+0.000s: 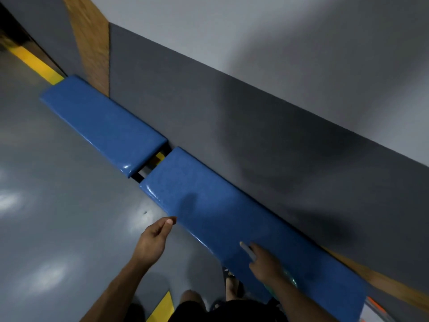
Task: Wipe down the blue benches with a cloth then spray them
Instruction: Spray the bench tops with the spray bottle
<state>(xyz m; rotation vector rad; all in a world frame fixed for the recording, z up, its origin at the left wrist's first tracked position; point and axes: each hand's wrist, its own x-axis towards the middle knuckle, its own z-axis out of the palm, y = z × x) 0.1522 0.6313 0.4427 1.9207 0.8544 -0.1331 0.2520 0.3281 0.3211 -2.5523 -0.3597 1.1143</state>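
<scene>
Two glossy blue benches stand end to end along the grey wall: the far bench (102, 124) at upper left and the near bench (232, 219) running to the lower right. My right hand (264, 263) is over the near bench and grips a spray bottle (290, 278). Its pale nozzle sticks out past my fingers toward the upper left, and its greenish body is mostly hidden under my wrist. My left hand (155, 238) hovers beside the near bench's front edge, fingers loosely curled and holding nothing. No cloth is in view.
A narrow gap (153, 162) separates the two benches, with dark frame parts and a yellow floor stripe showing through. The shiny grey floor (69, 217) spreads out on the left. My sandalled foot (232, 284) stands against the near bench. A wooden panel (92, 43) rises behind the far bench.
</scene>
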